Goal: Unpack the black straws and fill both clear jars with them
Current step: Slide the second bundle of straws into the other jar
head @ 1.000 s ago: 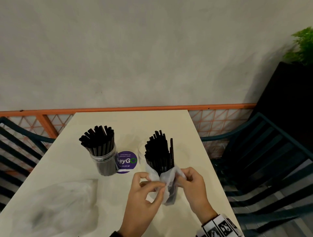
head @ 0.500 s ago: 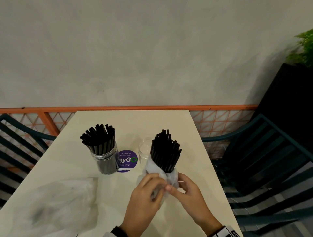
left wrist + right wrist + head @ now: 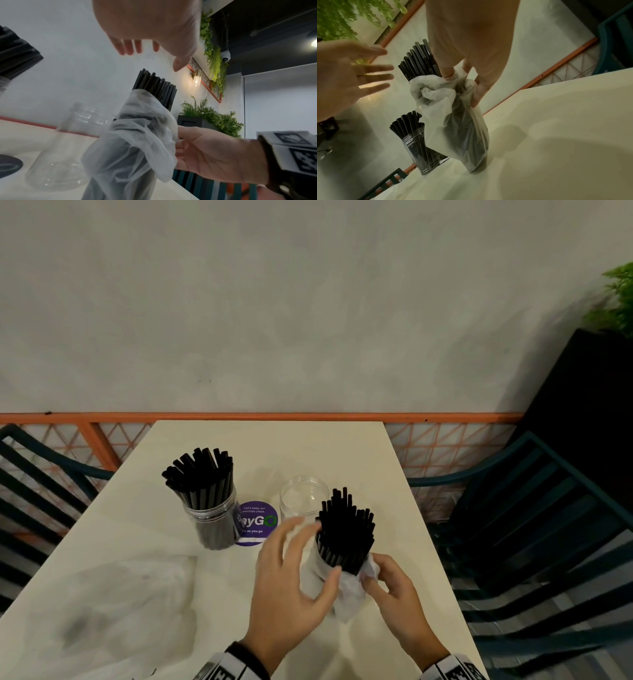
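A bundle of black straws (image 3: 346,529) stands upright on the table in a thin white plastic bag (image 3: 344,597) that is pushed down to its lower half. My right hand (image 3: 376,577) pinches the bunched bag (image 3: 436,89) at the bundle's right side. Fingers spread, my left hand (image 3: 291,573) hovers just left of the bundle and holds nothing. An empty clear jar (image 3: 303,501) stands right behind the bundle. A second clear jar (image 3: 212,518), further left, is packed with black straws.
A crumpled empty plastic bag (image 3: 120,611) lies on the near left of the cream table (image 3: 274,446). A round purple sticker (image 3: 257,522) sits between the jars. Dark slatted chairs (image 3: 534,525) flank the table; an orange rail (image 3: 274,417) runs behind it.
My left hand has let go of the bag and opened beside the bundle. The bag has slid lower and more of the straws stand bare. The right hand keeps its pinch.
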